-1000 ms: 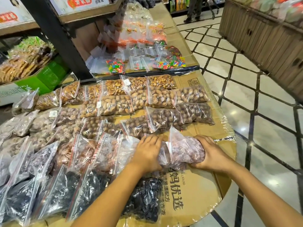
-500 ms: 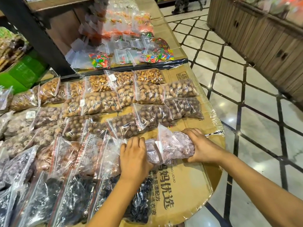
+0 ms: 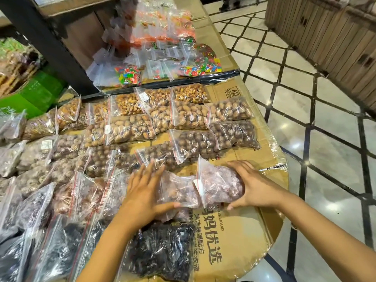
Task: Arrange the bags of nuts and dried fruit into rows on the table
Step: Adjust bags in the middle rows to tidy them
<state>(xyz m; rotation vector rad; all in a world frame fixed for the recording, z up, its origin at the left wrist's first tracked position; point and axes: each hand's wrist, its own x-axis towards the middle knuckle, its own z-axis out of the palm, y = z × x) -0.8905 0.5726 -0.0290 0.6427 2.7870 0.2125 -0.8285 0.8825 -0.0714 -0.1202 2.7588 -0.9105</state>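
Observation:
Clear zip bags of nuts and dried fruit lie in rows on a cardboard-covered table [image 3: 240, 241]. Two bags of pinkish-brown fruit sit at the right end of a near row. My right hand [image 3: 255, 185] cups the right end of the outer pinkish bag [image 3: 220, 185]. My left hand [image 3: 145, 193] lies flat with spread fingers on the left side of the neighbouring pinkish bag [image 3: 175, 188], thumb along its front edge. A bag of dark dried fruit [image 3: 162, 251] lies just in front. Bags of brown round nuts [image 3: 195, 143] and lighter pecan-like nuts [image 3: 189, 115] fill the rows behind.
Bags of coloured candy [image 3: 128, 75] lie on a second table beyond a dark edge. A black post [image 3: 46, 45] and wooden shelf stand at the back left, beside a green box [image 3: 36, 92]. The table's rounded edge drops to a tiled floor [image 3: 317, 139] on the right.
The view has shifted closer and slightly left. My left hand has slid left and spread flat, uncovering more of the inner pinkish bag. My right hand stays on the outer bag's end.

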